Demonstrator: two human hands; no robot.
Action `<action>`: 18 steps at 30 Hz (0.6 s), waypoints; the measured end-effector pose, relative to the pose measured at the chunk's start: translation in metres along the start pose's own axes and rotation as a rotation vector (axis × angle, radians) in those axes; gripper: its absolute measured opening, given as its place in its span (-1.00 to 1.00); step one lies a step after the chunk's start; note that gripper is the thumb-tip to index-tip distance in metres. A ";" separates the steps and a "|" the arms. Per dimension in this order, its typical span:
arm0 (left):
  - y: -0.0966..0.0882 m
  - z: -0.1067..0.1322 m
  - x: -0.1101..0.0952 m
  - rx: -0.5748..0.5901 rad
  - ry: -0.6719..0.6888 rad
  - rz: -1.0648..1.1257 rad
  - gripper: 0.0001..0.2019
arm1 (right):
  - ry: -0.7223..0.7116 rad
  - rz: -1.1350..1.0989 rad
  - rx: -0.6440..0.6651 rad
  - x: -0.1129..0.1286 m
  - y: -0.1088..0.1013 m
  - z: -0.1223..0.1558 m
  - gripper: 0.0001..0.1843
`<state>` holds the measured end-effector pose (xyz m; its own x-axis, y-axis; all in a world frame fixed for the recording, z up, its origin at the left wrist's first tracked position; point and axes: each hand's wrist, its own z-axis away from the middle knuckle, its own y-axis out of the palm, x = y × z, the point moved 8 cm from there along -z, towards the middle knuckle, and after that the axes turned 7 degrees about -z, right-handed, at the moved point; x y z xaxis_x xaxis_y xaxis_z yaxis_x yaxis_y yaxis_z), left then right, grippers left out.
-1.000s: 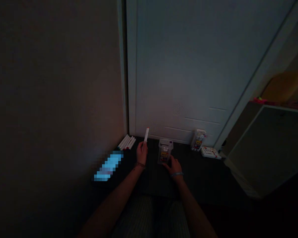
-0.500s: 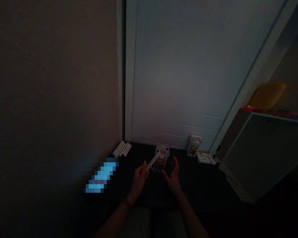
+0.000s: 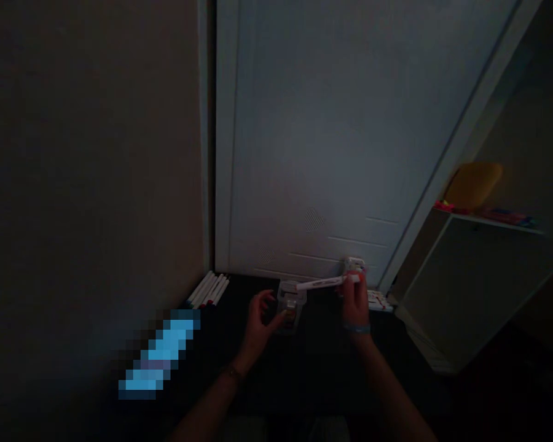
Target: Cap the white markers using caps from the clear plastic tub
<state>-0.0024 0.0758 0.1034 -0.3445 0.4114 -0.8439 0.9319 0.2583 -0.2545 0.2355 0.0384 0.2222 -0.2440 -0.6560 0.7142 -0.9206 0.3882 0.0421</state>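
My right hand [image 3: 356, 302] pinches a white marker [image 3: 321, 283] near its orange end. The marker lies nearly level in the air, its other end pointing left above a clear plastic case [image 3: 298, 294]. That case rests on the dark table and carries a small label. Beside the case, my left hand [image 3: 258, 319] has its fingers apart and holds nothing; the thumb reaches to the case's front. Behind my right hand, a second clear case [image 3: 352, 264] stands upright, partly hidden. Several white markers [image 3: 378, 300] lie in a row to its right.
Several more white markers [image 3: 209, 290] lie at the table's back left. A lit, pixelated screen [image 3: 161, 353] is at the left edge. A pale door panel [image 3: 322, 153] rises behind the table [image 3: 322, 374]. At right stand a cabinet [image 3: 483, 276] and a yellow chair back [image 3: 477, 184].
The marker has passed from my left hand to my right and turned from slanted to nearly level. My right hand has moved right and up; my left has opened. The view has shifted slightly.
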 end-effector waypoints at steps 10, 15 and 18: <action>0.061 -0.010 0.067 0.579 0.113 -0.319 -0.17 | -0.125 0.371 0.636 -0.039 0.070 -0.026 -0.77; 0.058 -0.011 0.069 0.534 0.134 -0.332 -0.31 | -0.135 0.489 0.786 -0.064 0.085 -0.014 -0.81; 0.058 -0.010 0.069 0.525 0.120 -0.339 -0.32 | -0.056 0.521 0.872 -0.079 0.091 -0.008 -0.81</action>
<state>0.0268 0.1282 0.0348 -0.6118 0.4846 -0.6252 0.6900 -0.0595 -0.7213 0.1737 0.1307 0.1754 -0.6717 -0.5777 0.4637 -0.5916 0.0416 -0.8051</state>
